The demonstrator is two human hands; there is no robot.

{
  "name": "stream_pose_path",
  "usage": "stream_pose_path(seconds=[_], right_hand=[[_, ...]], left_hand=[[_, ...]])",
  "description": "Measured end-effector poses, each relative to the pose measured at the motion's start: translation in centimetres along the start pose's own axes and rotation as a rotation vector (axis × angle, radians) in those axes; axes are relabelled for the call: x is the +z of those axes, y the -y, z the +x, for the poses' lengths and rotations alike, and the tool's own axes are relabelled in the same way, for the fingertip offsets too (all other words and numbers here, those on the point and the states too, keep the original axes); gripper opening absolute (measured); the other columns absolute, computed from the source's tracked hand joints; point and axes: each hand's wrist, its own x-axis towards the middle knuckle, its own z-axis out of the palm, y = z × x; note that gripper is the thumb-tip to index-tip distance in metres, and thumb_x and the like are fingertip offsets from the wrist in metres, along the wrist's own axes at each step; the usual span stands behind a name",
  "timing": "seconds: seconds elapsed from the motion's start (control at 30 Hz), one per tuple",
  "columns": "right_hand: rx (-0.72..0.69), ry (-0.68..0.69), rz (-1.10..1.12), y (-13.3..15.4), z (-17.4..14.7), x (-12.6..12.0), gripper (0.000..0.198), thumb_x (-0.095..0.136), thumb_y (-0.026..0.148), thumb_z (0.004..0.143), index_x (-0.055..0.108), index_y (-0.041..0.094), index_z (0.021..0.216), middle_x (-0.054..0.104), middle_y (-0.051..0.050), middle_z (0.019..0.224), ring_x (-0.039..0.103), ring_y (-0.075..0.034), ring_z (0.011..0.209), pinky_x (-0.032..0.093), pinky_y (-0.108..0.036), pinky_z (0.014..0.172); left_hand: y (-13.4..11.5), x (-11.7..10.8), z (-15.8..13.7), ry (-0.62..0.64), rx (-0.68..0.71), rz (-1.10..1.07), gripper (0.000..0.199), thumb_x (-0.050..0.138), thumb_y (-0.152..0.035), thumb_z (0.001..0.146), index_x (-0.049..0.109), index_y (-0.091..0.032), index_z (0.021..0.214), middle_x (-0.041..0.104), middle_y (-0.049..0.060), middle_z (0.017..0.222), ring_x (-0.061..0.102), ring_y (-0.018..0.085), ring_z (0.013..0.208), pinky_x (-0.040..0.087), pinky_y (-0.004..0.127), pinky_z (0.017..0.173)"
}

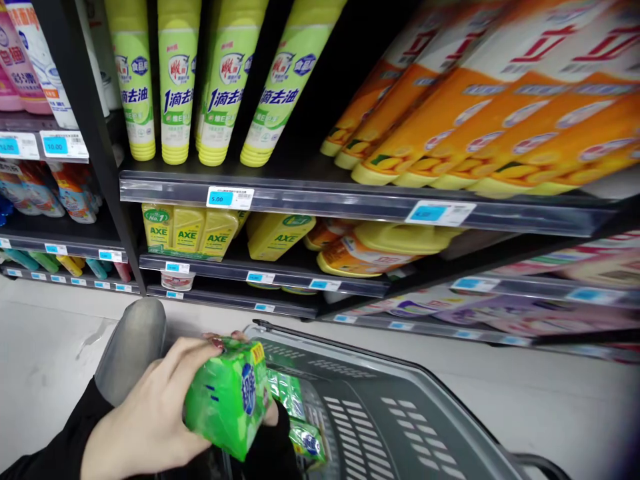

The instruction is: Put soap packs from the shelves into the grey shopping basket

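Left hand (pixel 155 407) grasping a green pack (pixel 225 393), fingers over the top, palm to its near left side. Pack is soft, shiny wrap, blue oval logo on the side facing right, tilted. Right hand (pixel 271 415) mostly hidden behind the pack, only a bit near the wrist showing at the pack's right edge; cannot tell if it grips. Black sleeves (pixel 273 447) on both arms.

Gray basket (pixel 375 390) right of the left hand, slotted sides, dark handle at far right. Pack sits at the basket's left end; cannot tell if over it or inside. In the basket, just right of the right hand: green-wrapped packs (pixel 286 392), plus another green pack (pixel 307 440) nearer the camera, blue logo on it. Knee in faded gray (pixel 133 347) just beyond the left hand. Pale floor (pixel 40 347) left of the left hand.

Dark shelf (pixel 310 203) well beyond both hands. Straight ahead, lower level: yellow AXE bottles (pixel 187 233). Above them, yellow-green bottles (pixel 175 100) in a row. Up and right of the hands: orange-and-white bottles (pixel 475 127), blurred. Far left of the hands: pink bottles (pixel 20 73). Price tags (pixel 230 198) along shelf edges.
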Motion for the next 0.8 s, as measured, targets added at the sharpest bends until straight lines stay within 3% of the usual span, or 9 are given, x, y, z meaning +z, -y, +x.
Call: stream_pose_path(seconds=[0.1, 0.17, 0.23, 0.3, 0.37, 0.47, 0.57, 0.67, 0.8], right_hand=[[-0.103, -0.061, 0.131, 2.5, -0.7, -0.5, 0.048, 0.06, 0.064, 0.082, 0.039, 0.036, 0.116, 0.064, -0.006, 0.111, 0.07, -0.026, 0.094, 0.06, -0.043, 0.079], [-0.23, -0.04, 0.057, 4.8, -1.0, -0.7, 0.033, 0.061, 0.046, 0.089, 0.043, 0.04, 0.116, 0.06, -0.004, 0.118, 0.069, -0.023, 0.098, 0.06, -0.036, 0.077], [-0.324, 0.003, -0.07, 7.1, -1.4, -0.8, 0.039, 0.061, 0.035, 0.091, 0.042, 0.045, 0.123, 0.05, -0.003, 0.132, 0.062, -0.022, 0.114, 0.059, -0.034, 0.084], [-0.323, 0.02, -0.232, 9.3, -1.8, -1.1, 0.049, 0.063, 0.028, 0.091, 0.04, 0.047, 0.13, 0.041, -0.004, 0.137, 0.053, -0.022, 0.126, 0.055, -0.035, 0.093], [-0.229, 0.072, -0.385, 11.2, -2.5, -1.6, 0.067, 0.073, 0.033, 0.083, 0.037, 0.04, 0.138, 0.039, -0.008, 0.14, 0.045, -0.025, 0.133, 0.047, -0.039, 0.103], [0.024, 0.199, -0.481, 12.6, -4.1, -2.3, 0.095, 0.079, 0.054, 0.069, 0.032, 0.023, 0.145, 0.041, -0.015, 0.143, 0.04, -0.031, 0.136, 0.036, -0.045, 0.112], [0.244, 0.117, -0.494, 11.5, -5.6, -2.6, 0.09, 0.072, 0.069, 0.067, 0.046, 0.014, 0.134, 0.054, -0.018, 0.131, 0.055, -0.032, 0.119, 0.044, -0.045, 0.102], [0.42, 0.054, -0.418, 8.4, -6.8, -3.1, 0.085, 0.075, 0.074, 0.055, 0.06, 0.013, 0.113, 0.065, -0.013, 0.109, 0.062, -0.029, 0.098, 0.049, -0.043, 0.09], [0.58, 0.111, -0.1, 5.0, -8.6, -5.7, 0.081, 0.088, 0.058, 0.043, 0.068, 0.017, 0.109, 0.069, -0.005, 0.103, 0.063, -0.024, 0.094, 0.05, -0.035, 0.087]], left_hand=[[1.8, -0.5, 0.0, 0.031, 0.089, -0.034, 0.078, 0.061, -0.001, 0.077, 0.039, -0.045, 0.138, 0.035, 0.006, 0.148, 0.044, 0.03, 0.135, 0.048, 0.047, 0.105], [3.2, -0.5, -0.2, 0.031, 0.228, -0.094, 0.088, 0.053, 0.007, 0.077, 0.035, -0.052, 0.138, 0.027, 0.004, 0.151, 0.041, 0.03, 0.137, 0.05, 0.046, 0.103], [4.4, -0.4, -0.3, -0.002, 0.352, -0.144, 0.094, 0.054, 0.01, 0.076, 0.032, -0.056, 0.139, 0.027, 0.004, 0.15, 0.042, 0.03, 0.137, 0.053, 0.044, 0.099], [5.1, -0.2, -0.4, -0.054, 0.364, -0.197, 0.09, 0.061, 0.006, 0.075, 0.037, -0.055, 0.136, 0.033, 0.003, 0.147, 0.042, 0.031, 0.136, 0.053, 0.044, 0.098], [5.5, -0.2, -0.3, -0.082, 0.26, -0.289, 0.08, 0.071, -0.002, 0.073, 0.046, -0.05, 0.131, 0.04, 0.003, 0.142, 0.043, 0.031, 0.135, 0.053, 0.044, 0.098], [6.7, -0.1, -0.2, 0.007, -0.017, -0.422, 0.069, 0.082, -0.012, 0.065, 0.054, -0.04, 0.122, 0.047, 0.005, 0.138, 0.051, 0.031, 0.128, 0.055, 0.04, 0.095], [8.7, 1.2, -0.5, 0.17, -0.251, -0.468, 0.069, 0.087, -0.022, 0.056, 0.058, -0.033, 0.118, 0.053, 0.008, 0.133, 0.058, 0.033, 0.119, 0.058, 0.038, 0.087], [9.9, 3.6, -1.2, 0.263, -0.31, -0.451, 0.055, 0.085, -0.027, 0.057, 0.066, -0.027, 0.108, 0.053, 0.01, 0.131, 0.057, 0.035, 0.119, 0.058, 0.037, 0.085], [8.7, 6.8, -0.7, 0.457, -0.368, -0.431, 0.049, 0.078, -0.023, 0.065, 0.067, -0.031, 0.112, 0.044, 0.008, 0.142, 0.06, 0.03, 0.115, 0.059, 0.035, 0.083]])
